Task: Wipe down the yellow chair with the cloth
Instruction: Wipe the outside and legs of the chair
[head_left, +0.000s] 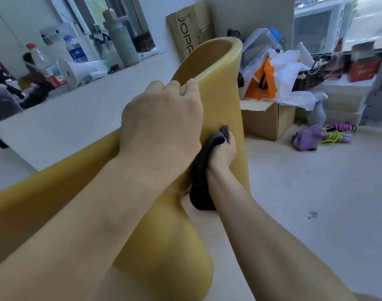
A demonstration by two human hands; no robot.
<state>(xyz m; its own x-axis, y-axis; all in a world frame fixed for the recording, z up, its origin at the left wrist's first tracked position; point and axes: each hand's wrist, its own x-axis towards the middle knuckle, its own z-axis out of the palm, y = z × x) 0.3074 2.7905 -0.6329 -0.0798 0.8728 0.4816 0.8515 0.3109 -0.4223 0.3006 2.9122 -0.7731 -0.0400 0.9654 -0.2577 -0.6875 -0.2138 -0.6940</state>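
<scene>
I have my left hand (161,120) reaching up from the lower left on a bare forearm, its back toward the camera, with the fingers curled over the rim of the yellow chair (220,83) and gripping it. My right forearm comes in from the lower right. My right hand (221,154) sits just below the left and partly behind it, with fingers and thumb bunched round the cloth (202,181), pressing it against the chair's side.
</scene>
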